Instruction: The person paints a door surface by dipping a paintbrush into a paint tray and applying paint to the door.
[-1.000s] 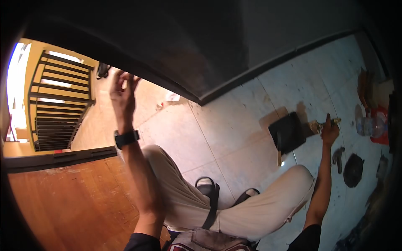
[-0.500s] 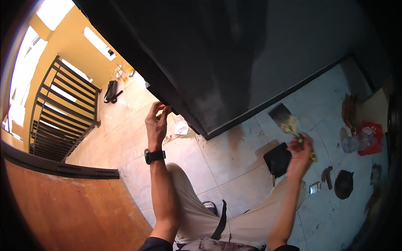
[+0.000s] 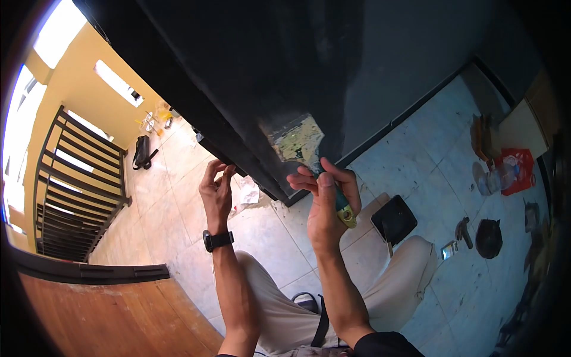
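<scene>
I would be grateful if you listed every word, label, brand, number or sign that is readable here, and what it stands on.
No text can be read in this view.
Wristwatch: face too small to read.
Scraper: no legible marking on the handle.
Small bright-faced object on the floor: too small to read.
Red wrapping and clear bottle: too small and blurred to read.
</scene>
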Demonstrator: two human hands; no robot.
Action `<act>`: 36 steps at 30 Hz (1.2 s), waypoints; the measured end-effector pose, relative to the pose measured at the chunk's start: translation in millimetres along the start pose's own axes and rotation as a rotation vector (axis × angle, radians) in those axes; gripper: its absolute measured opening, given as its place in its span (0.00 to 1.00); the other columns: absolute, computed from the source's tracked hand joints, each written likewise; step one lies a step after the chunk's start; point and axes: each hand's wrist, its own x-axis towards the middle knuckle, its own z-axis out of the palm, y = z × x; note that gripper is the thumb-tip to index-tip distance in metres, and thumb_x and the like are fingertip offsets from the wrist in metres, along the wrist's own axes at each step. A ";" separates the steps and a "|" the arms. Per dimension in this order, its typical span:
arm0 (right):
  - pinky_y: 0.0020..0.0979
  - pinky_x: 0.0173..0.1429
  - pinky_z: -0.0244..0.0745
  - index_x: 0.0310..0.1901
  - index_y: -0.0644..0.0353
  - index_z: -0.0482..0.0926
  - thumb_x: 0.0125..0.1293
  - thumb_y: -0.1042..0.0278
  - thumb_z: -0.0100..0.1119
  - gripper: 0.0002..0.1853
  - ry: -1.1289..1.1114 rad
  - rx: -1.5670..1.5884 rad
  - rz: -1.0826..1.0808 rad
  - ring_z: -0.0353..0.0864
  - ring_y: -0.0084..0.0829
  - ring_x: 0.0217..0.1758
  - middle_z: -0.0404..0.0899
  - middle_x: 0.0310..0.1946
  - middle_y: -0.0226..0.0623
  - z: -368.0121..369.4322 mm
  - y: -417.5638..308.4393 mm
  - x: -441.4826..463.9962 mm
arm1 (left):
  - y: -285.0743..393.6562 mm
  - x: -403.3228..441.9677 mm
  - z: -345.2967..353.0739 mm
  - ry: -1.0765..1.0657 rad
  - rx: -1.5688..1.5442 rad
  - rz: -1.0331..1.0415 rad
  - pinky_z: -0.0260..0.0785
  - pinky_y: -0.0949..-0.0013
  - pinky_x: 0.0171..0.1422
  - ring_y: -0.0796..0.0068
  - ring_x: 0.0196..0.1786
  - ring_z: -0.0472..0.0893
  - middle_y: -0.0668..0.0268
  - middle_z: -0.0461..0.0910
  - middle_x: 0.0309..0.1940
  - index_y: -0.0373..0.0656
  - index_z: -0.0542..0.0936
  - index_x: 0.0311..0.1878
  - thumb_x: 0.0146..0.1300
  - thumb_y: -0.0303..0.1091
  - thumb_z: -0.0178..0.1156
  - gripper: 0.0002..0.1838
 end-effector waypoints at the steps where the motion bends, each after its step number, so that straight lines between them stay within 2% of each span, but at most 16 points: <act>1: 0.40 0.48 0.86 0.56 0.69 0.74 0.77 0.66 0.55 0.15 0.003 -0.001 0.000 0.89 0.41 0.38 0.84 0.41 0.53 1.9 4.8 0.0 | -1.6 -0.1 -0.3 0.004 0.033 0.005 0.82 0.71 0.54 0.76 0.46 0.85 0.65 0.82 0.42 0.37 0.79 0.53 0.75 0.29 0.62 0.09; 2: 0.40 0.48 0.87 0.55 0.69 0.74 0.77 0.66 0.56 0.14 0.011 -0.017 -0.010 0.89 0.40 0.37 0.84 0.41 0.53 3.0 10.4 -0.6 | -3.8 -0.2 0.0 0.001 0.034 0.002 0.82 0.71 0.54 0.76 0.46 0.85 0.65 0.82 0.42 0.37 0.79 0.53 0.75 0.29 0.62 0.09; 4: 0.39 0.48 0.87 0.54 0.69 0.75 0.77 0.66 0.56 0.13 0.039 -0.048 -0.016 0.89 0.39 0.35 0.84 0.39 0.51 -1.4 24.5 -1.9 | -7.6 -0.5 1.6 0.035 0.012 0.065 0.68 0.78 0.31 0.79 0.39 0.86 0.63 0.86 0.43 0.39 0.80 0.55 0.73 0.29 0.64 0.11; 8: 0.38 0.47 0.86 0.53 0.68 0.76 0.77 0.66 0.56 0.12 0.077 -0.089 0.072 0.89 0.39 0.35 0.85 0.38 0.49 -27.8 59.0 -10.3 | -14.2 0.9 0.8 0.038 0.023 0.055 0.66 0.79 0.29 0.80 0.39 0.87 0.63 0.86 0.43 0.39 0.80 0.54 0.73 0.30 0.64 0.10; 11: 0.37 0.46 0.86 0.52 0.67 0.77 0.77 0.68 0.56 0.11 0.091 -0.111 0.111 0.89 0.38 0.34 0.85 0.37 0.47 -50.2 72.7 -18.1 | -16.9 1.9 1.2 0.045 0.025 0.080 0.66 0.79 0.28 0.78 0.42 0.88 0.63 0.86 0.43 0.40 0.80 0.55 0.74 0.30 0.64 0.10; 13: 0.33 0.49 0.86 0.50 0.71 0.77 0.76 0.78 0.55 0.07 0.094 -0.129 0.179 0.89 0.34 0.37 0.84 0.41 0.46 -59.8 73.5 -23.7 | -13.2 1.2 1.8 0.041 0.025 0.051 0.67 0.79 0.28 0.75 0.45 0.89 0.63 0.86 0.43 0.40 0.81 0.55 0.74 0.31 0.64 0.11; 19: 0.31 0.38 0.86 0.48 0.71 0.77 0.76 0.76 0.55 0.06 0.211 -0.215 0.296 0.88 0.32 0.30 0.84 0.31 0.44 -86.3 55.5 -30.9 | -12.4 1.5 1.5 0.047 0.046 0.083 0.68 0.78 0.29 0.75 0.44 0.88 0.62 0.87 0.43 0.40 0.81 0.55 0.74 0.31 0.63 0.10; 21: 0.30 0.33 0.86 0.45 0.69 0.78 0.76 0.72 0.55 0.08 0.251 -0.312 0.342 0.89 0.36 0.26 0.84 0.29 0.45 -78.5 35.5 -23.4 | -7.6 1.6 2.8 0.049 0.026 0.096 0.68 0.77 0.30 0.79 0.41 0.87 0.63 0.87 0.42 0.40 0.81 0.54 0.74 0.31 0.63 0.10; 22: 0.29 0.31 0.86 0.43 0.69 0.79 0.75 0.72 0.54 0.08 0.226 -0.309 0.297 0.89 0.35 0.27 0.84 0.28 0.45 -69.0 27.7 -16.8 | -4.2 -0.1 0.7 0.027 0.044 0.008 0.83 0.69 0.55 0.76 0.46 0.85 0.64 0.83 0.42 0.38 0.79 0.53 0.74 0.30 0.62 0.09; 26: 0.27 0.33 0.86 0.41 0.68 0.77 0.75 0.74 0.57 0.05 0.149 -0.249 0.296 0.88 0.31 0.27 0.83 0.29 0.42 3.1 -24.6 30.9 | -1.5 -0.1 0.9 0.023 0.025 0.010 0.83 0.71 0.51 0.76 0.44 0.85 0.64 0.83 0.41 0.37 0.79 0.52 0.74 0.29 0.63 0.09; 32: 0.29 0.28 0.86 0.37 0.70 0.76 0.74 0.74 0.57 0.07 -0.011 -0.023 -0.031 0.89 0.34 0.25 0.83 0.26 0.44 82.3 -95.9 76.4 | -2.4 -0.5 1.3 0.038 0.012 0.010 0.82 0.72 0.49 0.76 0.45 0.85 0.64 0.84 0.41 0.37 0.79 0.52 0.73 0.29 0.63 0.09; 36: 0.32 0.30 0.87 0.40 0.71 0.77 0.73 0.73 0.57 0.08 -0.141 0.044 -0.176 0.89 0.40 0.26 0.83 0.27 0.47 94.0 -112.6 93.6 | -0.6 -0.9 2.0 0.030 0.009 0.010 0.83 0.71 0.51 0.76 0.46 0.85 0.64 0.84 0.41 0.37 0.79 0.52 0.74 0.29 0.63 0.09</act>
